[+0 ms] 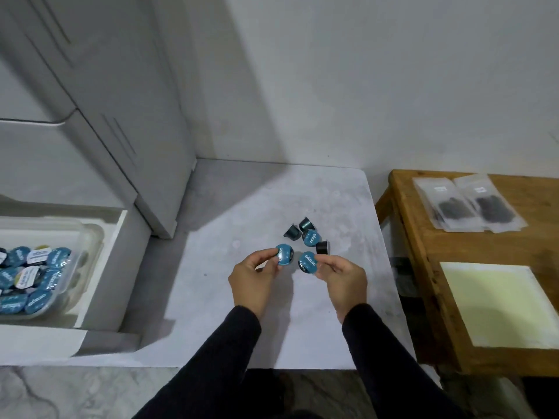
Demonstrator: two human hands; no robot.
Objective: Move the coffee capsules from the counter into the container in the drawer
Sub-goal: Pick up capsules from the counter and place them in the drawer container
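Note:
My left hand (252, 278) pinches a blue-lidded coffee capsule (284, 254) just above the grey counter (230, 313). My right hand (343, 281) pinches a second capsule (308, 262) of the same kind. Behind them several loose capsules (311, 237) lie in a small cluster, some on their sides showing dark bodies. At the far left, a clear plastic container (90, 237) sits in the open white drawer (102, 267), holding several blue and white-lidded capsules (33, 279).
A tall white cabinet (106, 116) stands between drawer and counter. To the right, across a gap, a wooden table (429, 252) carries clear packets of dark contents (470, 205) and a pale yellow sheet (499, 303). A white wall is behind.

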